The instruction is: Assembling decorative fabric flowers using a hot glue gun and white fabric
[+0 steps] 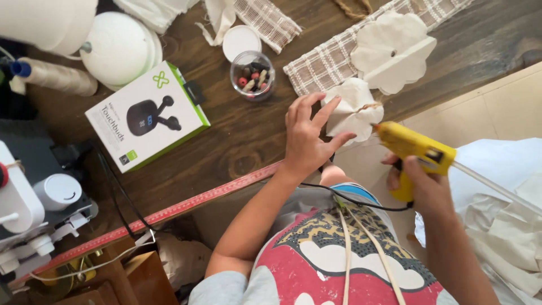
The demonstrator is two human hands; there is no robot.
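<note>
At table edge [226, 189]: left hand [307, 138] spread on fabric flower [353, 110]; right hand [420, 183] clasps glue gun [415, 149].

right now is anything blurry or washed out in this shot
Head view: the white cone at top left is overexposed; the left hand on the cream fabric flower and the yellow glue gun in the right hand look sharp; edges bend slightly.
</note>
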